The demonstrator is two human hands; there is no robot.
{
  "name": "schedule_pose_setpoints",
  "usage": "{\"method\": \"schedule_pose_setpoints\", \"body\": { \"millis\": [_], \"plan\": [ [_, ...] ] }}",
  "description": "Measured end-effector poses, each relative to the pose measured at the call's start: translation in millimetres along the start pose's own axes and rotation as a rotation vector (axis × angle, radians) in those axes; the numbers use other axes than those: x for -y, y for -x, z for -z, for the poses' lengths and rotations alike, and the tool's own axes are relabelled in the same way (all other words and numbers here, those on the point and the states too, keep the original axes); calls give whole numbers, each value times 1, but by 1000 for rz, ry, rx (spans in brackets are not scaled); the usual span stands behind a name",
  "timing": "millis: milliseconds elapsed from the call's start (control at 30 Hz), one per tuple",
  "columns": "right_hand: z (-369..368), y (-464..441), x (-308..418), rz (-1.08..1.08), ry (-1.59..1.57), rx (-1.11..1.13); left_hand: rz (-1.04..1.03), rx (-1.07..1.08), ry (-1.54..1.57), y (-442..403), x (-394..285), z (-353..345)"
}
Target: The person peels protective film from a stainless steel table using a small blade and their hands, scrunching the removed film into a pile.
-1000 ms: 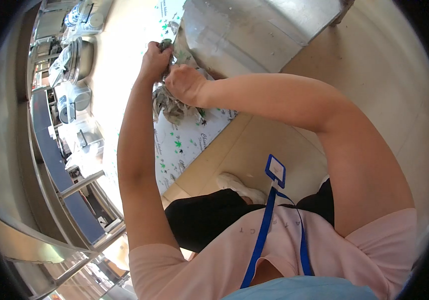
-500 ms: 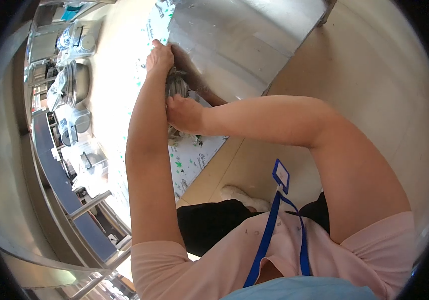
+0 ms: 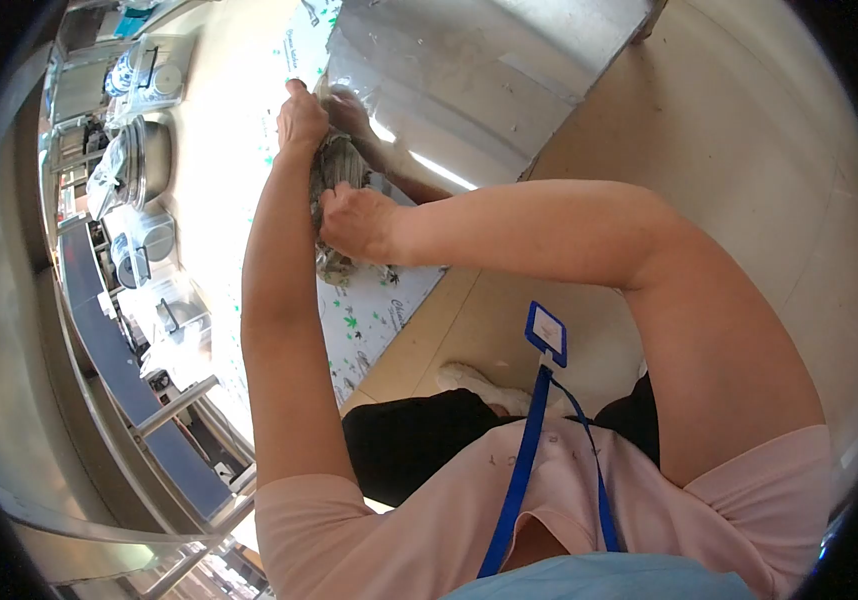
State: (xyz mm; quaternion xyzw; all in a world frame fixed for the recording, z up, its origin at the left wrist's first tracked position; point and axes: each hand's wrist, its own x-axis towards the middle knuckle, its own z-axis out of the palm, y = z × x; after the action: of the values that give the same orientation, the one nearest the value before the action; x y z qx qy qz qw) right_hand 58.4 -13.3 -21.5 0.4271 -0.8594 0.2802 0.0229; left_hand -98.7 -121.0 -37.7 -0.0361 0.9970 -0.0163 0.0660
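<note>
My left hand point(image 3: 302, 122) is closed, fingers curled, at the upper end of a crumpled grey-green bundle point(image 3: 341, 160). The bundle is bunched in folds; whether it is cloth or film I cannot tell. Lower down, my right hand point(image 3: 357, 222) grips its middle, and more of it hangs out below the knuckles. Under the bundle lies a white sheet point(image 3: 374, 310) printed with green leaves and lettering. It borders a shiny metal panel point(image 3: 469, 80), which mirrors my left hand and forearm.
To the left stand a steel pot point(image 3: 154, 160) and clear plastic containers point(image 3: 164, 85). Below them runs a metal rail point(image 3: 179, 402). A blue-framed badge point(image 3: 547, 332) hangs from my neck above the tiled floor point(image 3: 739, 190). My shoe point(image 3: 479, 385) shows beneath.
Both hands and the bundle sit slightly further left in view, as the whole scene has shifted a little. More of the bundle shows between my hands. The badge has swung left and up.
</note>
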Motion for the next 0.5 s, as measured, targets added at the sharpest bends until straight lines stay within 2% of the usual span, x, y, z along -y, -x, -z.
{"method": "schedule_pose_setpoints", "body": {
  "millis": [67,167,200,300,333,367,400,500],
  "plan": [
    [-6,1,0,-29,-36,-56,22,-21,87,3,4,-2],
    [-24,-3,5,-60,-10,-91,18,142,208,12,17,2],
    [-29,-5,7,-72,14,-96,38,209,368,18,23,5],
    [-36,-5,10,-2,74,52,-7,293,140,65,11,24],
    [-36,-5,12,-1,25,108,-90,293,108,80,10,21],
    [-36,-5,13,3,-18,163,-175,287,78,94,9,17],
    [-31,-4,16,4,-58,220,-184,177,-126,108,2,10],
    [-10,9,21,-34,174,416,-156,141,37,120,1,10]
  ]
}}
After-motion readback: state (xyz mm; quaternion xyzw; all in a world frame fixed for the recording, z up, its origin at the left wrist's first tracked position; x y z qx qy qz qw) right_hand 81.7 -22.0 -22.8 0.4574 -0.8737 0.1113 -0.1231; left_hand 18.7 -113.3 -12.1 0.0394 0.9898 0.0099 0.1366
